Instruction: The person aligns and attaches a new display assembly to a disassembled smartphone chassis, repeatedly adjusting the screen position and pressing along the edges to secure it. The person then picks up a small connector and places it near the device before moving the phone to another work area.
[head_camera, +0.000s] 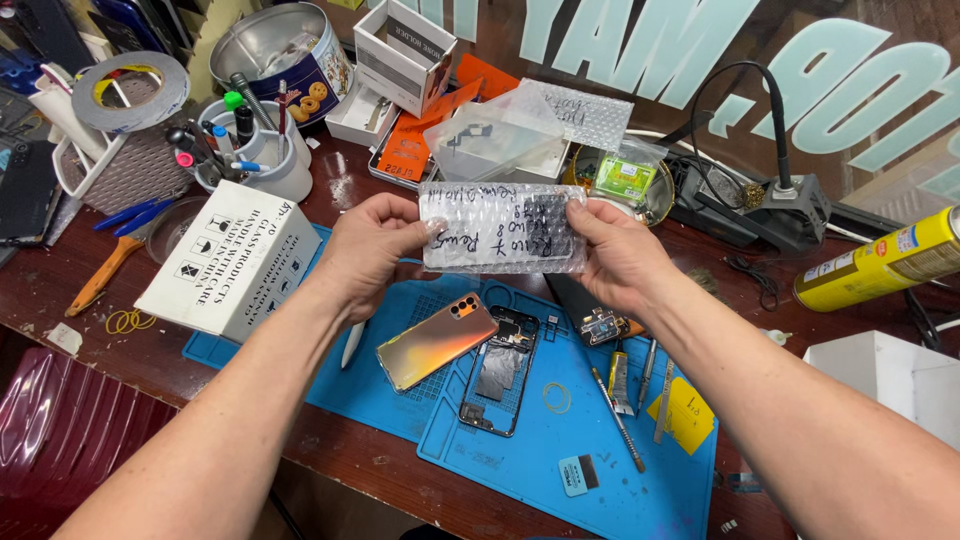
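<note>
Both my hands hold a small bubble-wrap pouch (500, 228) with handwriting on it, raised above the blue work mat (590, 440). My left hand (372, 243) pinches its left edge and my right hand (618, 255) grips its right edge. Below the pouch on the mat lie an orange-gold phone back cover (436, 341) and an opened phone frame (500, 372) beside it. A small circuit part (603, 326) sits just under my right hand.
A white cardboard box (228, 260) lies left on the mat. A cup of pens (250, 145), tape roll (130, 90), round tin (280, 45) and small boxes crowd the back. Soldering stand (790, 205), yellow spray can (880, 262), tweezers and a screwdriver (618, 420) lie right.
</note>
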